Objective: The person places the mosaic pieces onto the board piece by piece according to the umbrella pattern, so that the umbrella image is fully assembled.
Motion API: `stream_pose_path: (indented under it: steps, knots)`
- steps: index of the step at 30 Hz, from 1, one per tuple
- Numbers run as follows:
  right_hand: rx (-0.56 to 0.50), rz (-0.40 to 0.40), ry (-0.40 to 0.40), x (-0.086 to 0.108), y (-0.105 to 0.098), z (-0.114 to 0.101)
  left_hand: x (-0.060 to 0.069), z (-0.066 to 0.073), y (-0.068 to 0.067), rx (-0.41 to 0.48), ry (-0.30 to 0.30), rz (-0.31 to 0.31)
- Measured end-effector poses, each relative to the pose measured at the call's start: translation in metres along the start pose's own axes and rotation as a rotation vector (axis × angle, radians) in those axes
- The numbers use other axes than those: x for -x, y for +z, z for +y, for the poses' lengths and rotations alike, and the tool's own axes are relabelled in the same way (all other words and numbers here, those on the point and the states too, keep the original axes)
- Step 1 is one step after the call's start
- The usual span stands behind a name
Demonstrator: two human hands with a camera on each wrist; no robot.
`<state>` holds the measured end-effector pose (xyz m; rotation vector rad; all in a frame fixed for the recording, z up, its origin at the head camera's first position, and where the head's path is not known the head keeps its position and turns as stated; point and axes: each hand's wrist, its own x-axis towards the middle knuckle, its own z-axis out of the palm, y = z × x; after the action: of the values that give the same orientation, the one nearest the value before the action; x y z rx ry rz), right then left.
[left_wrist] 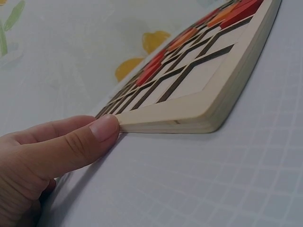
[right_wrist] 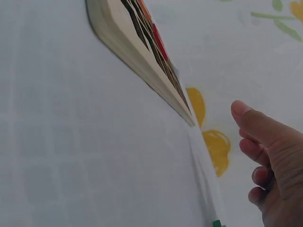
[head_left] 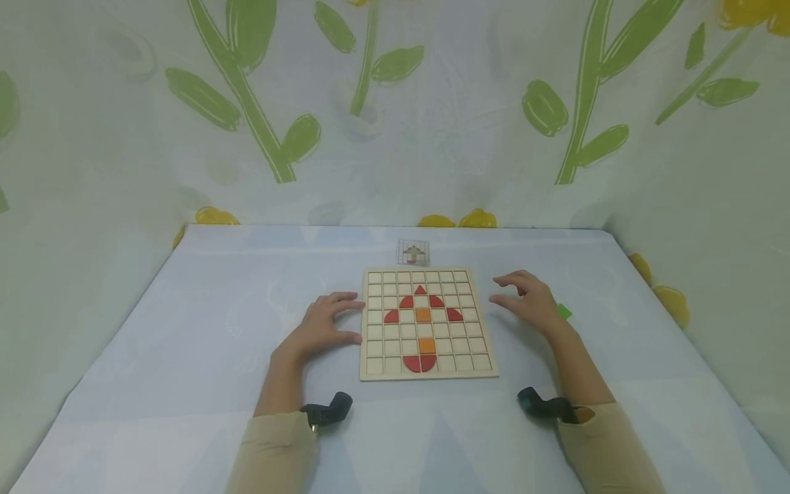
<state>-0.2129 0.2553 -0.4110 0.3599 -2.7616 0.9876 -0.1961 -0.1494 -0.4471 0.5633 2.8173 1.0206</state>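
Observation:
A square wooden grid board (head_left: 376,329) lies on the table in the head view. Several red quarter-round pieces (head_left: 407,302), a red triangle (head_left: 420,289) and two orange squares (head_left: 426,345) sit in its cells. My left hand (head_left: 324,322) is at the board's left side, thumb and fingers spread apart, their tips touching the edge. In the left wrist view the thumb (left_wrist: 71,149) rests against the board's side. To the right of the board, my right hand (head_left: 531,300) hovers with its fingers loosely bent and nothing between them.
A small card (head_left: 413,252) printed with a gridded picture lies just behind the board. A green piece (head_left: 564,311) shows beside the right wrist, partly hidden by it. Black wrist cameras (head_left: 330,409) sit on both forearms. A leaf-patterned cloth wall (head_left: 432,158) borders the table.

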Motion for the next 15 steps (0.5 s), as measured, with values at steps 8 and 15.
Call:
stream_pose_path:
  steps: [8,15]
  knots:
    - [0.022,0.02,0.053,0.0,-0.014,0.024,-0.002,0.0,0.0,0.0,0.011,0.005]
    - [0.094,0.03,0.068,0.004,-0.019,0.042,-0.002,-0.002,0.001,0.0,0.019,0.005]
